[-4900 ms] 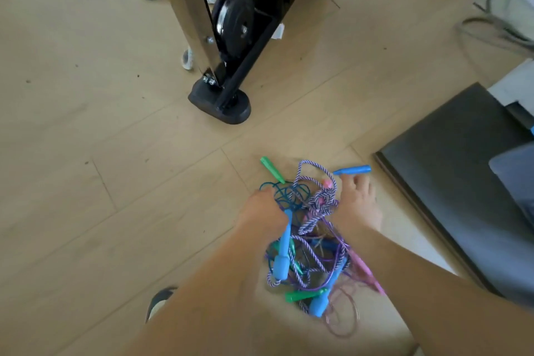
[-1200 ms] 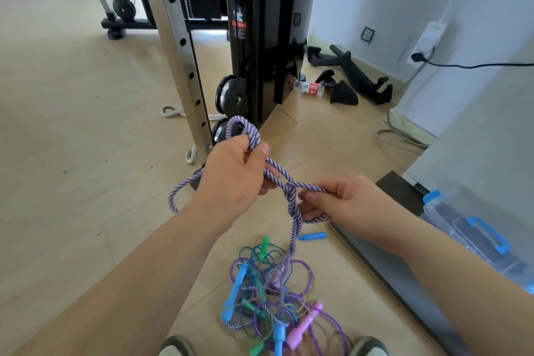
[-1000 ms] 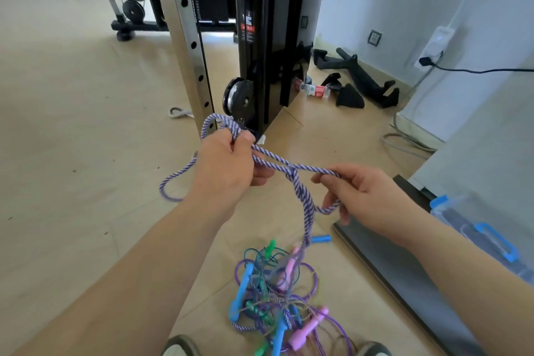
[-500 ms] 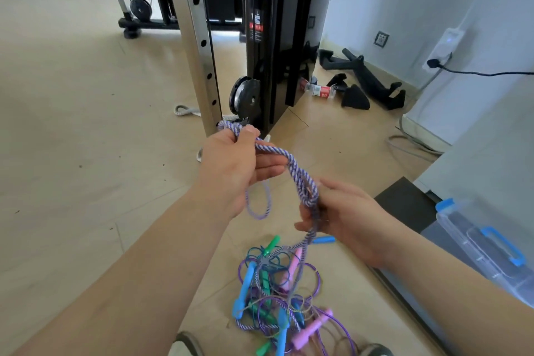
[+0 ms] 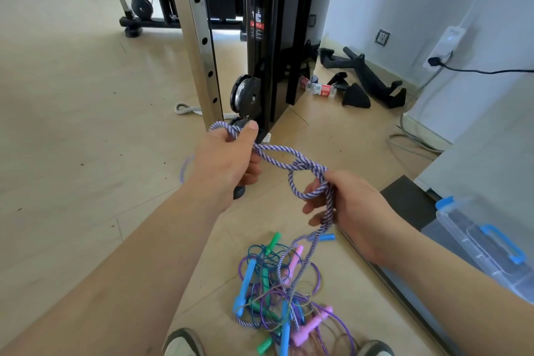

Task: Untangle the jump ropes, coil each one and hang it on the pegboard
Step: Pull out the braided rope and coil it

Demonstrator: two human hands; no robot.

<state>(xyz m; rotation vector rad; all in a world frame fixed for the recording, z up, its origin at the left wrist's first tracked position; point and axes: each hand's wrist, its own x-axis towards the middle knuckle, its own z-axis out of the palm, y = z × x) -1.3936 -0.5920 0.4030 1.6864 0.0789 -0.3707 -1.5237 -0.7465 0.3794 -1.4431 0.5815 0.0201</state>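
Left hand is closed around one end of a purple-and-white braided jump rope, thumb on top. Right hand, near and right of it, has fingers hooked through a loop of the same rope; a knot sits between the hands, which are apart. The rope drops from the right hand to a tangled pile of thin purple, blue and green ropes with plastic handles on the pale wooden floor, near the viewer's shoes.

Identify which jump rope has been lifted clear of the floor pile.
The purple-and-white braided rope, stretched between left hand and right hand; the thin ropes lie below.
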